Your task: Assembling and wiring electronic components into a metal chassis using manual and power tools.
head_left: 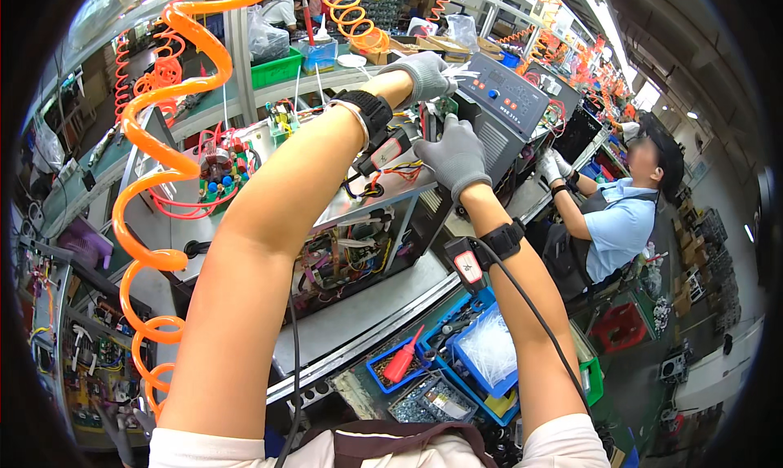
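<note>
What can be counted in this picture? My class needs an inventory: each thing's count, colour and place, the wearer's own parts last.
control panel: one, grey with a blue knob, beside the hands
wires: many, mixed colours, below the hands
large coiled hose: one, orange, left side
green bin: one, green, far shelf
squeeze bottle: one, red, lower centre
blue trays: several, blue, lower centre
thin strips: many, whitish, in a tray
co-worker: one, light-blue shirt, right side
background items: too small to count
wrist straps: two, black, on the wearer's arms
left hand: one, grey glove, upper centre
right hand: one, grey glove, just below the left
</note>
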`<act>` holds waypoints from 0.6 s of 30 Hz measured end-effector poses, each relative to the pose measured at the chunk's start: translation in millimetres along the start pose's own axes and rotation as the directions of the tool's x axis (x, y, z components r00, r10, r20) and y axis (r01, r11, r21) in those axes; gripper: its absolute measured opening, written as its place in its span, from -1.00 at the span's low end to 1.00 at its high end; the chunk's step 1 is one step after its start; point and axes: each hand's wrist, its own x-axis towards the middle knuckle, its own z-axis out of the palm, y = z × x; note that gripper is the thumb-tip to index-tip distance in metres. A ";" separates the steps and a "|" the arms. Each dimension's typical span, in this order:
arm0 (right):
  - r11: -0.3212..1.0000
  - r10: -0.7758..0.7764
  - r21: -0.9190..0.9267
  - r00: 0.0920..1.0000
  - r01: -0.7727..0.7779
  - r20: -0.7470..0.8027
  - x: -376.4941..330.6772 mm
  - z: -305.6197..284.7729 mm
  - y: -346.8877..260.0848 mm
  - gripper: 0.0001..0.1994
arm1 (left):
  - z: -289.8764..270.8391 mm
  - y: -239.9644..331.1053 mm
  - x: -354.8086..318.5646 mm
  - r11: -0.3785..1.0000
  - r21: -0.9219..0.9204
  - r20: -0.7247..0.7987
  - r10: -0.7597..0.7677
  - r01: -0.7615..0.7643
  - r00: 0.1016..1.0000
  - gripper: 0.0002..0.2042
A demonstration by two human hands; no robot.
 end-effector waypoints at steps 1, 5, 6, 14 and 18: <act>1.000 0.025 0.002 0.999 -0.025 0.035 2.3 -0.1 -0.6 -0.35 | 0.5 1.5 0.1 1.000 0.002 0.003 -0.001 0.001 1.000 -0.66; 0.997 -0.066 -0.030 0.996 0.064 -0.067 7.4 10.1 7.0 -0.45 | -1.7 -0.2 -1.2 0.997 0.055 -0.046 -0.044 0.046 0.998 -0.64; 0.998 -0.063 -0.032 0.996 0.061 -0.069 7.3 7.7 10.0 -0.45 | -0.3 -6.1 1.2 0.999 0.012 -0.064 -0.045 0.046 0.997 -0.66; 0.831 -0.272 0.497 0.962 0.249 -0.026 -16.7 -34.2 28.4 -0.59 | -34.4 -83.8 -3.4 0.998 0.011 -0.155 -0.052 0.054 0.987 -0.72; 0.831 -0.539 -0.223 0.837 0.510 -0.095 -4.9 -49.4 -2.3 -0.44 | -50.9 -94.7 -29.6 0.896 0.443 0.190 -0.138 0.041 0.972 -0.74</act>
